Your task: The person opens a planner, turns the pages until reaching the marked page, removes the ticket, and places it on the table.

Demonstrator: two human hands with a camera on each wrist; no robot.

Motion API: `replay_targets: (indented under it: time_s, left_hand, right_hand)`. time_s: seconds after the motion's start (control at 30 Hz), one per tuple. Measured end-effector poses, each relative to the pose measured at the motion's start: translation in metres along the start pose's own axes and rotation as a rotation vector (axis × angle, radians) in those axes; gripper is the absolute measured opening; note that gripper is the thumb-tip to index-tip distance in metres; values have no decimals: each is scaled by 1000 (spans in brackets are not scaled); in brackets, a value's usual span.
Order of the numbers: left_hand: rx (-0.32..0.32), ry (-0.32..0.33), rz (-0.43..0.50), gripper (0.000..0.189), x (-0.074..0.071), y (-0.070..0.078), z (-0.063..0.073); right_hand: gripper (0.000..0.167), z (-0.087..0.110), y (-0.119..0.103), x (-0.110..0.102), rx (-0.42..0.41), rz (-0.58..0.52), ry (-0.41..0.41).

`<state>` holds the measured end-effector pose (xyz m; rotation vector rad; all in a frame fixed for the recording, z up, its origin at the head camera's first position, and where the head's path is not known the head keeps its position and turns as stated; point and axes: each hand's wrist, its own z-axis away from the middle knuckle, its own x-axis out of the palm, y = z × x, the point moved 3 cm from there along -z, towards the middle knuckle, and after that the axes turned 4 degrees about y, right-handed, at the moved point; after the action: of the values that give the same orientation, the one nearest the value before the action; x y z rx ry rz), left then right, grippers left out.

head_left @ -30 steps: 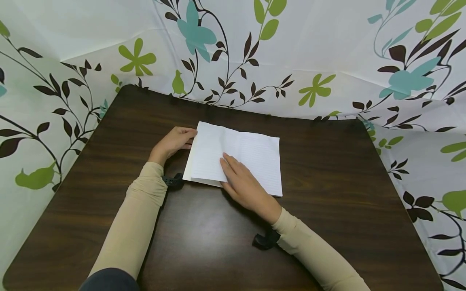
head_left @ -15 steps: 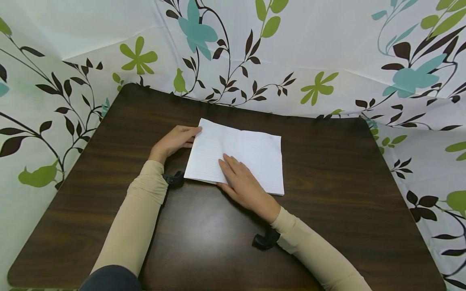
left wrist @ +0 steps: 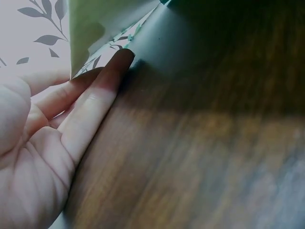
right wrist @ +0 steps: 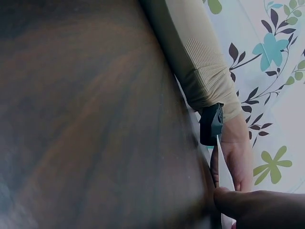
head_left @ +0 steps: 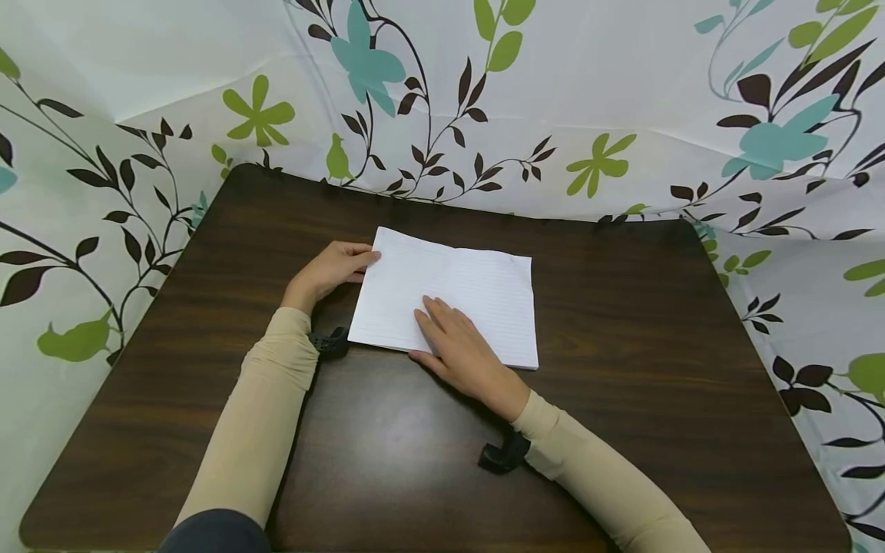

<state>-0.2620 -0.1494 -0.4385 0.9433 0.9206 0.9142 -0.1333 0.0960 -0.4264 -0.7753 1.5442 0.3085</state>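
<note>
A notebook [head_left: 487, 288] with ruled white pages lies open on the table. My left hand [head_left: 328, 273] holds its left edge near the far corner, thumb over the page and the other fingers lower at the side. The left wrist view shows this hand [left wrist: 52, 138] at a corner of the pale cover [left wrist: 102, 24], which stands a little off the table. My right hand [head_left: 459, 349] rests on the left page by the fold, fingers extended and thumb at the near edge. In the right wrist view, the dark thumb [right wrist: 252, 207] touches the notebook's thin edge [right wrist: 224, 169].
The dark wood-grain table [head_left: 622, 322] surrounds the notebook. A white curtain [head_left: 588, 77] with leaf and flower prints hangs behind and beside the table. Black wrist cameras sit under the left wrist [head_left: 330, 343] and right wrist [head_left: 503, 455].
The left page, raised along its near edge one second ago, now lies flatter, with its ruled lines showing. My right hand has slid very slightly toward me; the left hand keeps its place.
</note>
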Motion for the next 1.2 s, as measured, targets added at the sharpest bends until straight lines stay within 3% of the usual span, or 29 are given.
replay_targets:
  time_s: [0.27,0.43,0.63,0.83,1.0,1.2]
  left_hand:
    - [1,15,-4,54,0,-2,-1]
    - [-7,20,-9,53,2,-3,0]
    - [-6,22,-14,54,4,0,1]
    - [-21,0,8,55,3,1,-1]
    - [-26,-18,12,55,1,1,-1]
    - [-13,-81,42,52,0,3,2]
  right_hand:
    - [70,-1,3,-2,23,-7,-50]
    - [62,-3,13,-10,121,-89,2]
    - [51,-5,56,-30,366,-80,105]
    - [62,6,105,-45,591,1,28]
    - [74,12,127,-49,654,5,-40]
    - [78,12,147,-49,671,-26,-32]
